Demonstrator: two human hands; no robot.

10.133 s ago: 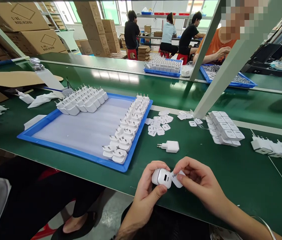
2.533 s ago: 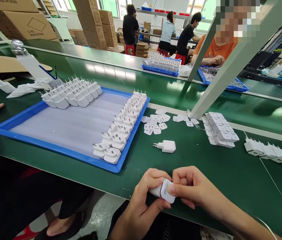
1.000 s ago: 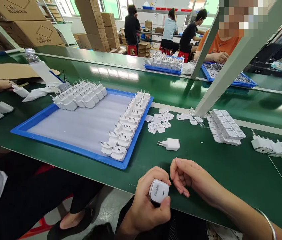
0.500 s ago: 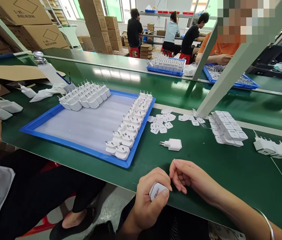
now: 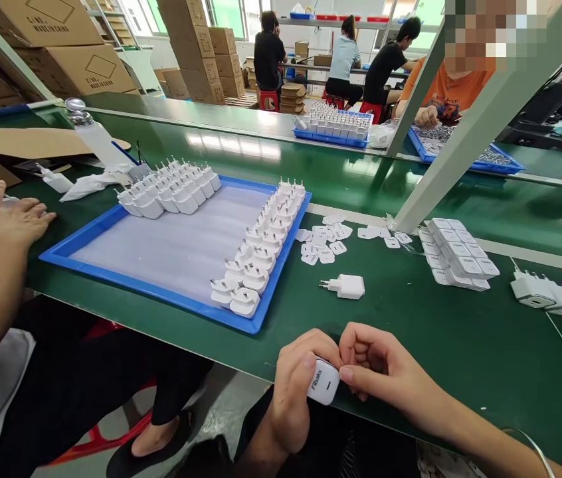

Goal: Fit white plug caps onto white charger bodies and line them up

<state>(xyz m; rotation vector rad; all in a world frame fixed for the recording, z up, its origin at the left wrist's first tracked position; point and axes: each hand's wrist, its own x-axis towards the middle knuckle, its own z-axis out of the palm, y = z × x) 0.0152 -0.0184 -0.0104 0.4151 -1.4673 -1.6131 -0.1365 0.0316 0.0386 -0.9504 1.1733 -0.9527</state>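
Observation:
My left hand [image 5: 297,385] grips a white charger plug [image 5: 323,383] at the near table edge, its labelled face turned up. The curled fingers of my right hand [image 5: 380,365] pinch the plug's right edge with the thumb and forefinger. A single white charger [image 5: 345,286] lies on the green table just beyond my hands. Left of it stands a blue tray [image 5: 126,275] with a row of chargers [image 5: 261,249] along its right side and a group at its far left corner [image 5: 166,192].
Loose white labels [image 5: 321,242] and a stack of label sheets [image 5: 456,260] lie beyond the lone charger. More chargers [image 5: 553,295] sit at the right. A neighbour's hand [image 5: 6,219] rests flat at the left. A slanted metal post [image 5: 440,139] rises behind.
My right hand has closed in and now pinches the plug held by my left hand. The neighbour's hand at the left has moved onto the table and lies flat.

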